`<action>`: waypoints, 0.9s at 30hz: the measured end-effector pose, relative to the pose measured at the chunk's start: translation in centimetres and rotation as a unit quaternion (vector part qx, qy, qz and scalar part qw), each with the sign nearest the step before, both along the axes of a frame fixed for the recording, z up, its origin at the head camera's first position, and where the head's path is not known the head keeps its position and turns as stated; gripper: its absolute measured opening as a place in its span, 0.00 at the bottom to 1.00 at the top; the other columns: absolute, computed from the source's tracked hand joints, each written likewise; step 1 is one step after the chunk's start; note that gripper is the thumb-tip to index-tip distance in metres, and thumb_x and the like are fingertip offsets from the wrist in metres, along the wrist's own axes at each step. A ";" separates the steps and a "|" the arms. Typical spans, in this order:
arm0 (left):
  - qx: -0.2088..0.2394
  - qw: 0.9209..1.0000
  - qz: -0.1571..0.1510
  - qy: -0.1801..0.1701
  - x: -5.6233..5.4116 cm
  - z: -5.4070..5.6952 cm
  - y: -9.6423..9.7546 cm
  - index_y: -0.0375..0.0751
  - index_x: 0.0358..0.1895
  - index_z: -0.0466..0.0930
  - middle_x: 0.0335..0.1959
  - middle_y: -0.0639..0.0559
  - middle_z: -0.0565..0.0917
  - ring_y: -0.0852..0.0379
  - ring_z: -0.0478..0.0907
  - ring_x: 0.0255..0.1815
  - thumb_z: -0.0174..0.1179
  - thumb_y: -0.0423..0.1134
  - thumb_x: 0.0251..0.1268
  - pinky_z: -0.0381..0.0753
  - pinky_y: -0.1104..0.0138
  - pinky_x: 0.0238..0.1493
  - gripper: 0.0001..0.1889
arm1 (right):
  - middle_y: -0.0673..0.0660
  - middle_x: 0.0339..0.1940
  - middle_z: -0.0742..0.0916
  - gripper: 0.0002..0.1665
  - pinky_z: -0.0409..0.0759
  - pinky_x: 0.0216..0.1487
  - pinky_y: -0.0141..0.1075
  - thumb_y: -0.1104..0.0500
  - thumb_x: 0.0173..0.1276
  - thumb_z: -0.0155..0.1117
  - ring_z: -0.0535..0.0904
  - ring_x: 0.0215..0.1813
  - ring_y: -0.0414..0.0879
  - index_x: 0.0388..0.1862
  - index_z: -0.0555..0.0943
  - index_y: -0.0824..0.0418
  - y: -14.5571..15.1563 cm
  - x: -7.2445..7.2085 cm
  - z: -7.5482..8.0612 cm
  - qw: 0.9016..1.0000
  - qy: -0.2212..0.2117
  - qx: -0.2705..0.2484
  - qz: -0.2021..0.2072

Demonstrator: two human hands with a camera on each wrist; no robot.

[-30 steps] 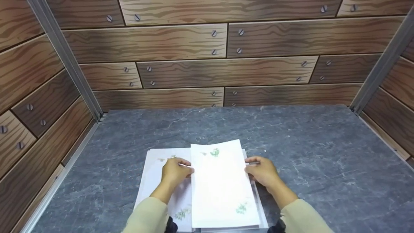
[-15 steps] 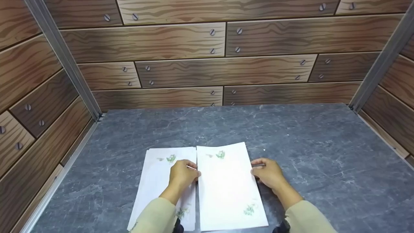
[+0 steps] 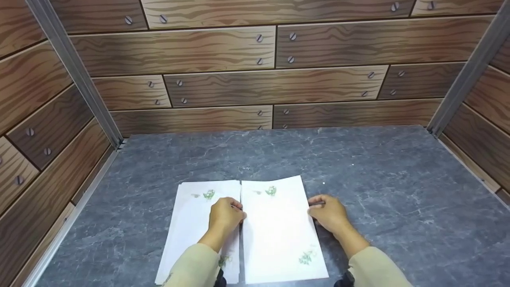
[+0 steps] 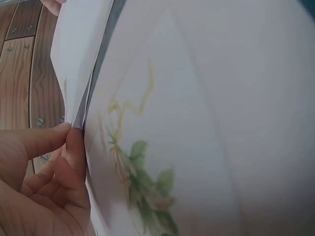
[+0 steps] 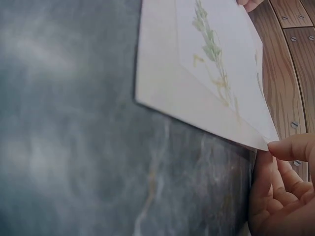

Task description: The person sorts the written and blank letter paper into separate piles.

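A white sheet of paper (image 3: pixel 279 231) with green leaf sprigs printed near two corners lies between my hands. My left hand (image 3: pixel 225 215) pinches its left edge, and my right hand (image 3: pixel 328 213) pinches its right edge partway up. In the left wrist view the held paper's edge sits between thumb and index finger. The right wrist view shows my right thumb on top of the sheet's edge with fingers beneath. Left of it, a stack of similar printed sheets (image 3: pixel 195 227) lies on the table, partly covered by my left hand and sleeve.
The dark grey marbled table (image 3: pixel 382 183) spreads around the papers. Wood-plank patterned panels (image 3: pixel 223 87) rise at the back and both sides, with metal posts (image 3: pixel 71 71) at the corners.
Both hands have moved the held sheet to the right, off the stack, so a thin gap now shows between them. Over the last half second it has hardly moved.
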State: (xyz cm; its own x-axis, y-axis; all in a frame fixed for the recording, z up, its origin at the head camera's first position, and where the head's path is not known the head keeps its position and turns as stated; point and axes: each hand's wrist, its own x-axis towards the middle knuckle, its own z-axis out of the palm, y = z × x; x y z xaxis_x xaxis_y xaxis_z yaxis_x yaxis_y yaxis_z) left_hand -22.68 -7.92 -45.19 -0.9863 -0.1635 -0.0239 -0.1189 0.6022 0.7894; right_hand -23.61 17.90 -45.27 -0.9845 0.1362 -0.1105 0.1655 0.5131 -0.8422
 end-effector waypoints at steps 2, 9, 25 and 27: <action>-0.004 1.000 0.002 0.002 0.0 0.0 0.1 0.38 0.28 0.81 0.19 0.54 0.80 0.59 0.76 0.20 0.68 0.27 0.48 0.76 0.66 0.26 0.06 | 0.57 0.34 0.85 0.15 0.79 0.28 0.37 0.67 0.58 0.62 0.79 0.29 0.46 0.45 0.80 0.68 0.0 0.0 0.0 1.000 0.002 0.007 0.002; -0.041 0.999 0.018 -0.003 0.0 0.2 0.4 0.41 0.27 0.81 0.21 0.55 0.79 0.57 0.75 0.23 0.69 0.29 0.49 0.76 0.63 0.27 0.06 | 0.56 0.33 0.86 0.13 0.78 0.29 0.37 0.67 0.58 0.63 0.80 0.29 0.45 0.43 0.81 0.68 0.0 0.1 0.0 0.999 0.023 0.034 0.009; -0.038 0.999 0.021 0.001 -0.1 0.1 0.5 0.41 0.27 0.81 0.23 0.53 0.80 0.56 0.75 0.22 0.67 0.28 0.47 0.75 0.64 0.24 0.05 | 0.52 0.25 0.83 0.12 0.75 0.31 0.37 0.65 0.55 0.66 0.77 0.27 0.45 0.39 0.82 0.67 0.1 0.0 -0.1 0.996 0.042 0.076 0.003; -0.037 0.999 0.020 0.002 -0.1 0.1 0.6 0.41 0.27 0.81 0.23 0.53 0.80 0.56 0.75 0.22 0.67 0.28 0.47 0.74 0.64 0.24 0.05 | 0.52 0.25 0.83 0.12 0.75 0.31 0.37 0.65 0.55 0.66 0.77 0.28 0.45 0.39 0.82 0.67 0.2 0.0 -0.2 0.996 0.043 0.076 0.002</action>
